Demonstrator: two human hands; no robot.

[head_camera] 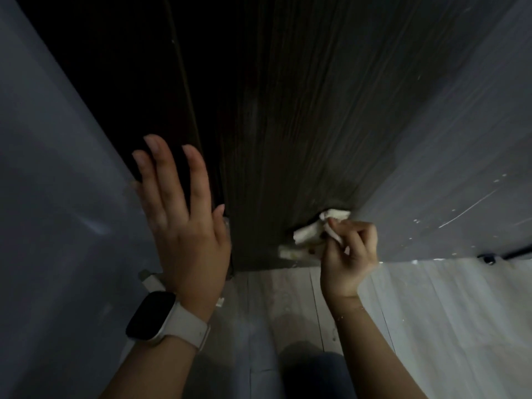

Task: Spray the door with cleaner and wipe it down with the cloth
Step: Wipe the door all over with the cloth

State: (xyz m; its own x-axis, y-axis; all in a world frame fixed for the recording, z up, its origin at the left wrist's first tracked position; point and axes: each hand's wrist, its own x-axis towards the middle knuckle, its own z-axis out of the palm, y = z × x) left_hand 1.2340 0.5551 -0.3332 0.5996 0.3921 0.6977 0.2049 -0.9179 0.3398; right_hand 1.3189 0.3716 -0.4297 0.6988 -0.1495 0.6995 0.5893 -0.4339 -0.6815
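Note:
The dark wood-grain door (288,125) fills the middle of the head view and runs down to the floor. My right hand (348,254) grips a small crumpled white cloth (311,233) and holds it against the door's lower right corner, close to the floor. My left hand (181,214) lies flat with straight fingers on the door's left edge, where it meets the grey frame. A white watch sits on my left wrist. No spray bottle is in view.
Grey walls flank the door, on the left (57,197) and on the right (446,168); the right one carries white specks and scratches. Pale plank flooring (288,306) lies below. A dark object (486,259) sits at the foot of the right wall.

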